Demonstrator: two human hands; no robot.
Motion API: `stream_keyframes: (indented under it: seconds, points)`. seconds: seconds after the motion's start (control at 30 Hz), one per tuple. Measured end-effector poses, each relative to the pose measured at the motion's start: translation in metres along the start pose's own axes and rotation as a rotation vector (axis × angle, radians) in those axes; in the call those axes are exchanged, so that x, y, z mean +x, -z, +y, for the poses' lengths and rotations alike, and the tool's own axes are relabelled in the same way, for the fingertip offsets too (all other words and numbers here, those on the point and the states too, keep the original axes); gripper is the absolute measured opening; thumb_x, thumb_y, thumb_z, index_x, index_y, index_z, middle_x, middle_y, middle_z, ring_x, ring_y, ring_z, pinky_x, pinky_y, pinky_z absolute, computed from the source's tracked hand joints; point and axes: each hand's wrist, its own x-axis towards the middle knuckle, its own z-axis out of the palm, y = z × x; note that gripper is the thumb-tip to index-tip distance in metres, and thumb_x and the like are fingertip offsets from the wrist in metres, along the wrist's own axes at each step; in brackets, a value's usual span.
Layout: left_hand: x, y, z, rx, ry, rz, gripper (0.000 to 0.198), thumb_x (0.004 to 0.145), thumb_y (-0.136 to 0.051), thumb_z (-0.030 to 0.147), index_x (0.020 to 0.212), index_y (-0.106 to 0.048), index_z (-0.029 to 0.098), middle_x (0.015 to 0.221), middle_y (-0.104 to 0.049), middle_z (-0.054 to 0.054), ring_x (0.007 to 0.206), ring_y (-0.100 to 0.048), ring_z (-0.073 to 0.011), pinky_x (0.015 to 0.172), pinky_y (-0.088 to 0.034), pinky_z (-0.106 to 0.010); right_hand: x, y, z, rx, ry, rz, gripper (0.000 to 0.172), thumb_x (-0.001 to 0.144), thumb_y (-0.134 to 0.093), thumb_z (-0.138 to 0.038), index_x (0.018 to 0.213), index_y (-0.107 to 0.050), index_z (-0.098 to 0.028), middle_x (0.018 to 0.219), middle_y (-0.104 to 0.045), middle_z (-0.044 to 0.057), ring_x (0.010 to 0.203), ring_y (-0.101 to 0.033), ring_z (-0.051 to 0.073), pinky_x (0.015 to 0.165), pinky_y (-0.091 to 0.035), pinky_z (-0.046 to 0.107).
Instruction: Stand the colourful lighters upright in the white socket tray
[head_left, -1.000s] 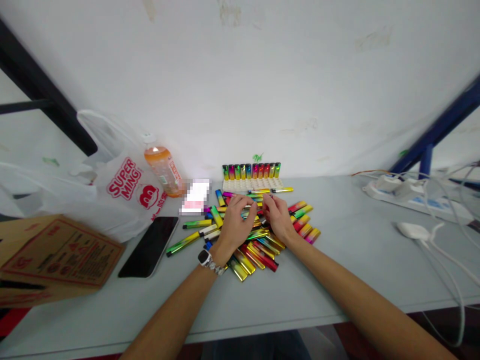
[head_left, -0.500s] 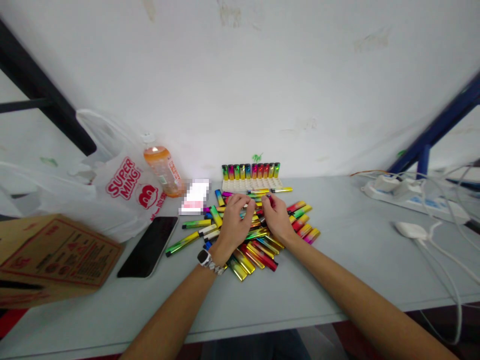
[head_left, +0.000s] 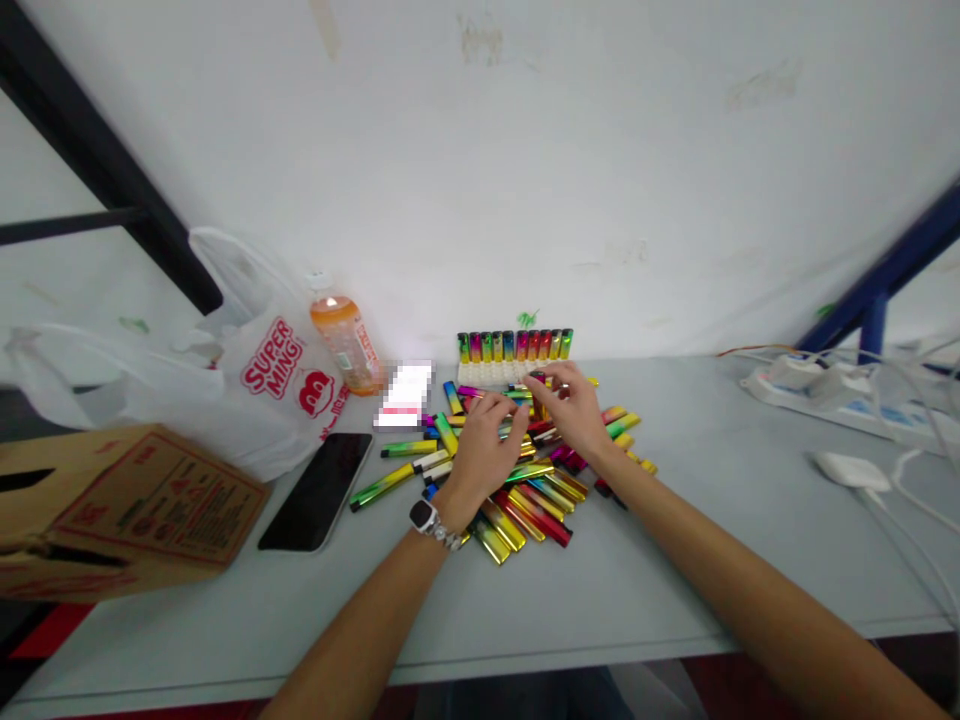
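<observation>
- In the head view, the desk (head_left: 720, 480) carries a loose pile of lighters (head_left: 517, 510) midway between its front and back edges; a pale tray (head_left: 487, 374) lies behind them near the back edge, with a row of 10 upright lighters (head_left: 523, 346) along its far side.
- The right hand (head_left: 576, 410) pinches 1 red-and-gold lighter (head_left: 541, 408), roughly upright above the pile, just short of the tray.
- The left hand (head_left: 484, 445) is bent over the pile, its thumb and fingers apart; whether its fingertips touch a lighter cannot be told. The 2 hands are near each other but apart.
- Each lighter is probably light and stiff, its shiny body likely a little slippery. The flat sides of the body, below the dark top, look like the safest place to take hold.
- Hidden: the lighters beneath the hands, part of the held lighter behind the fingers, and the tray's near right corner. How the lower layers lie is hard to make out.
- A pixelated patch (head_left: 405, 395) masks something left of the tray. The cardboard box (head_left: 157, 510), towards the desk's left edge, and the power strip (head_left: 855, 405), towards its back right corner, are cut off.
</observation>
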Motion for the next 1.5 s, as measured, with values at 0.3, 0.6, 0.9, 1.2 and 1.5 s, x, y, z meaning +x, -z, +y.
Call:
stream_keyframes:
  seconds: [0.3, 0.6, 0.9, 1.2, 1.5]
  points:
    - [-0.003, 0.006, -0.008, 0.192, 0.001, -0.171, 0.007, 0.091, -0.057, 0.021, 0.09, -0.064, 0.019, 0.098, -0.065, -0.007, 0.102, -0.058, -0.025, 0.093, -0.047, -0.041, 0.082, -0.013, 0.034, -0.046, 0.073, -0.07, 0.028, 0.074, -0.072, -0.038, 0.092, -0.06, -0.019, 0.076, -0.064, -0.001, 0.064, -0.054, 0.014, 0.063, -0.043, 0.028]
    - [-0.002, 0.016, -0.015, 0.317, 0.016, -0.327, 0.005, 0.087, -0.065, 0.024, 0.091, -0.065, 0.021, 0.102, -0.066, -0.007, 0.106, -0.06, -0.0282, 0.093, -0.046, -0.044, 0.112, -0.027, 0.051, -0.27, 0.164, -0.172, 0.014, 0.074, -0.067, -0.032, 0.074, -0.059, -0.02, 0.065, -0.061, -0.001, 0.065, -0.055, 0.016, 0.066, -0.042, 0.029]
    - [0.003, 0.017, -0.017, 0.305, 0.043, -0.375, 0.006, 0.085, -0.069, 0.026, 0.087, -0.071, 0.021, 0.095, -0.069, -0.006, 0.097, -0.062, -0.0268, 0.087, -0.046, -0.04, 0.119, -0.037, 0.049, -0.322, 0.183, -0.229, 0.005, 0.078, -0.064, -0.024, 0.078, -0.065, -0.019, 0.074, -0.069, 0.003, 0.069, -0.061, 0.018, 0.069, -0.045, 0.031]
    - [0.003, 0.013, -0.022, 0.286, 0.08, -0.36, 0.014, 0.079, -0.077, 0.034, 0.084, -0.072, 0.021, 0.093, -0.066, -0.006, 0.097, -0.06, -0.0262, 0.089, -0.045, -0.04, 0.119, -0.039, 0.049, -0.35, 0.195, -0.24, 0.007, 0.082, -0.063, -0.022, 0.079, -0.068, -0.018, 0.074, -0.067, 0.003, 0.069, -0.06, 0.017, 0.07, -0.046, 0.031]
    - [0.001, 0.015, -0.018, 0.345, 0.043, -0.402, 0.02, 0.083, -0.074, 0.035, 0.091, -0.064, 0.02, 0.106, -0.064, -0.008, 0.111, -0.055, -0.0306, 0.097, -0.041, -0.047, 0.119, -0.033, 0.05, -0.414, 0.228, -0.186, 0.01, 0.083, -0.063, -0.022, 0.078, -0.069, -0.016, 0.083, -0.057, 0.005, 0.071, -0.055, 0.017, 0.072, -0.048, 0.033]
